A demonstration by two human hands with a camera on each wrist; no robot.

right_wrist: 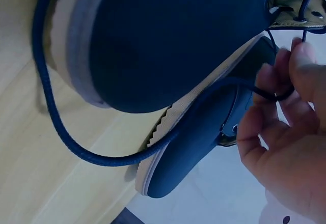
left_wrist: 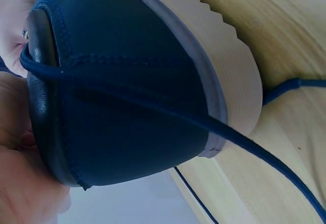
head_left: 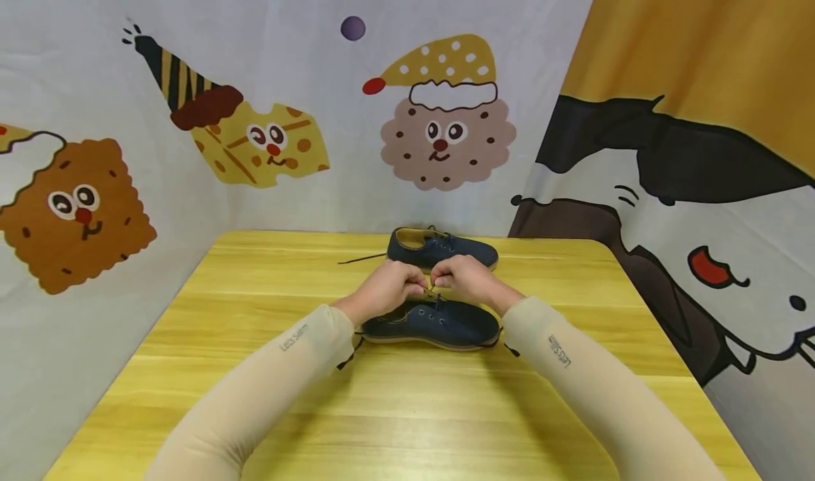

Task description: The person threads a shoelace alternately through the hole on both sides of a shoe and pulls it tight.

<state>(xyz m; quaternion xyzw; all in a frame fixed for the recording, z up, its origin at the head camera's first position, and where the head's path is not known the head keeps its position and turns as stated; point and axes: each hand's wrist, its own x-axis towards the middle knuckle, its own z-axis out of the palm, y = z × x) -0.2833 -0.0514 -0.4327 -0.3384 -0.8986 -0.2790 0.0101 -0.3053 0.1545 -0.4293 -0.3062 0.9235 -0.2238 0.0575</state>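
Observation:
A dark blue lace-up shoe stands sideways on the table, its toe to the right. Over its eyelets, my left hand and right hand meet, fingertips close together. The right fingers pinch a blue shoelace by the raised eyelet flap; its slack loops past the toe. With curled fingers, my left hand pinches the lace at the shoe's opening; the fingertips are mostly hidden. Another length of lace falls over the heel in the left wrist view.
Behind the hands, a matching shoe stands near the table's back edge, its lace trailing left. The wooden table reaches a cartoon-printed curtain at the back. Dark lace ends lie beside the near shoe.

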